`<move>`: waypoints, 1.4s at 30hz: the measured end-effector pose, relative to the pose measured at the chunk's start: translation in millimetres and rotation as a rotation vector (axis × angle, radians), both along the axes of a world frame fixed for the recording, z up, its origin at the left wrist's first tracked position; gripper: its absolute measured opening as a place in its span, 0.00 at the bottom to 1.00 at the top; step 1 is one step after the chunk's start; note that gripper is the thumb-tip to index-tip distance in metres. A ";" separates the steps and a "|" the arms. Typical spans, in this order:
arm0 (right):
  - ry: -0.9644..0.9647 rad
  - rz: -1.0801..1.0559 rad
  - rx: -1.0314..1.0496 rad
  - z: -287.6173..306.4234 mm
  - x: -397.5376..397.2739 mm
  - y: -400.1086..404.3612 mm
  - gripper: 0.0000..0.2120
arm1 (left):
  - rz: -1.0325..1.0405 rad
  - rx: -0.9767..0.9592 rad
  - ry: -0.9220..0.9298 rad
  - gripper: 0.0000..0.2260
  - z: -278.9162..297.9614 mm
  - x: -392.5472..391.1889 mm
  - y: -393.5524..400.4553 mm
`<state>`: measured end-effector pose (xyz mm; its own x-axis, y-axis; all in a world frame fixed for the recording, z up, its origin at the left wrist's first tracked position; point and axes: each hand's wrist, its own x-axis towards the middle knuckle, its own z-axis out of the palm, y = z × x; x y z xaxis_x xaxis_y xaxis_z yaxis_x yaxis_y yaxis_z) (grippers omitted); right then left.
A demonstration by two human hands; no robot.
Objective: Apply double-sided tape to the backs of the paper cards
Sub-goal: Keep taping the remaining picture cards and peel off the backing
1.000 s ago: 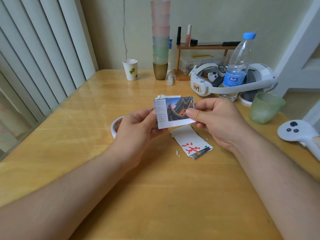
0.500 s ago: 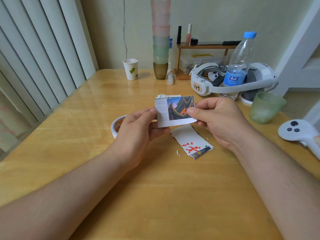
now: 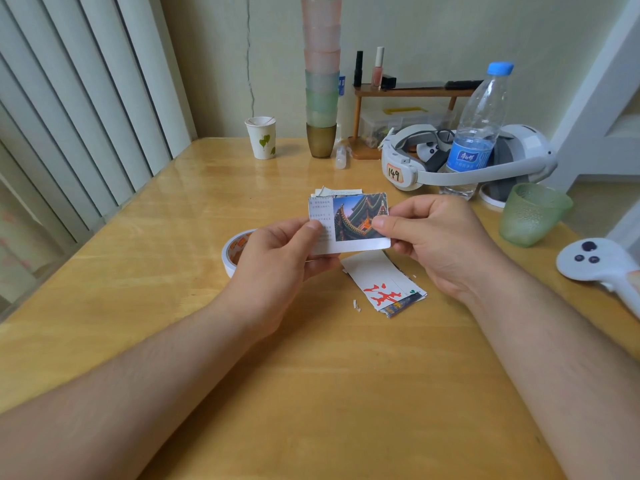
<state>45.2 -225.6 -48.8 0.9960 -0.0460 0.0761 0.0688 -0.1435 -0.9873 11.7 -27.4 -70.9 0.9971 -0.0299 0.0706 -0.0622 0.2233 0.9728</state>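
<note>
A paper card (image 3: 349, 223) with a picture of a temple roof and small text is held printed side up above the table. My left hand (image 3: 280, 261) pinches its left edge and my right hand (image 3: 436, 244) pinches its right edge. Under it on the table lies a small stack of cards (image 3: 384, 285) whose top card shows red characters. More cards (image 3: 337, 192) peek out behind the held one. A roll of double-sided tape (image 3: 232, 251) lies flat on the table, partly hidden by my left hand.
A green glass cup (image 3: 531, 214), a white controller (image 3: 599, 263), a water bottle (image 3: 476, 133) and a white headset (image 3: 464, 164) stand at the right. A paper cup (image 3: 261, 136) and a tall cup stack (image 3: 321, 77) stand at the back. A paper scrap (image 3: 356, 304) lies near the card stack.
Both hands with the card have barely shifted; the grip is the same.
</note>
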 end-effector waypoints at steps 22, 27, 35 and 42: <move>-0.046 0.008 -0.071 3.1 -7.0 5.5 0.08 | 0.025 -0.070 0.102 0.13 2.4 0.6 0.9; -0.035 0.002 -0.081 3.2 -7.2 5.5 0.07 | 0.017 -0.099 0.108 0.13 2.0 0.6 0.1; -0.024 0.006 -0.045 3.6 -7.7 5.9 0.07 | 0.022 -0.061 0.081 0.13 -0.4 1.8 0.1; -0.037 0.041 0.005 3.6 -7.8 6.9 0.09 | 0.020 0.001 0.040 0.14 -2.4 0.7 0.6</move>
<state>37.4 -218.8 -45.2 0.9936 -0.0054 0.1128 0.1111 -0.1347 -0.9846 12.4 -26.8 -73.3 0.9995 -0.0097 0.0307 -0.0278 0.2213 0.9748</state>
